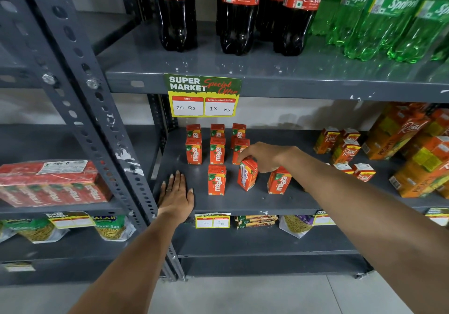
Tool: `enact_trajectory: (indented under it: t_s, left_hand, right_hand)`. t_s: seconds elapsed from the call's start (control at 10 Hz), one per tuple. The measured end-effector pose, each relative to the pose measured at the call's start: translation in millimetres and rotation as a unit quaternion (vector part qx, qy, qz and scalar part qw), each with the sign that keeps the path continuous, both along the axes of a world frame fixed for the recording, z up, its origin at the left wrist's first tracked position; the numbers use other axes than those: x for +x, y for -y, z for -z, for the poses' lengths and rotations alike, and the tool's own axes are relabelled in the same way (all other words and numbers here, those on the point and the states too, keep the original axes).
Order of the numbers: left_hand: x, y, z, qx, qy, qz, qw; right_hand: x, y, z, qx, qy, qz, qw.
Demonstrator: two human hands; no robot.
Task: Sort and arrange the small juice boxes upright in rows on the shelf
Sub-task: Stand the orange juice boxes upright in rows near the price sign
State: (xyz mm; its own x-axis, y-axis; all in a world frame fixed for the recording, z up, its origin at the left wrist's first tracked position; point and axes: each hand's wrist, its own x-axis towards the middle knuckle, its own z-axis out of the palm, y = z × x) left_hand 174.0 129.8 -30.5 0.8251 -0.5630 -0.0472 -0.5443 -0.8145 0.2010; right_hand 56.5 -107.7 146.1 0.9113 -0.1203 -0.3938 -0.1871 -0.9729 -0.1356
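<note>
The tilted orange-red Maaza juice box (247, 174), pale side panel showing, sits under the right hand (263, 156), fingers apparently gripping its top; left hand (176, 193) rests flat, open.

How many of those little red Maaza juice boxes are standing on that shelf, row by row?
Back row: 3
Middle row: 3
Front row: 3, the middle one tilted in the right hand
Total: 9 small Maaza boxes

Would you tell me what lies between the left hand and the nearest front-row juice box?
Only bare shelf, in the head view, separates left hand from juice box.
</note>
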Motion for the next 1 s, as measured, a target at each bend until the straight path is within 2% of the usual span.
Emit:
enact_trajectory:
  t_s: [0.2,0.5,0.7,1.0]
  left_hand:
    - [-0.5,-0.1,-0.3,0.003,-0.001,0.002,1.000]
    - [-1.0,-0.2,-0.7,0.001,-0.003,0.001,1.000]
    - [-2.4,-0.6,-1.9,0.009,0.002,0.003,1.000]
    - [-2.4,0.4,-3.3,0.013,-0.001,0.001,1.000]
  right_hand:
    - [-1.9,-2.8,1.5,0.013,0.015,0.003,1.000]
    - [-3.2,-1.4,1.3,-0.022,-0.017,0.009,1.000]
    - [-1.4,-3.5,6.2,-0.031,0.020,-0.019,0.999]
    - [-4.8,-2.3,12.4,-0.031,0.007,0.010,0.999]
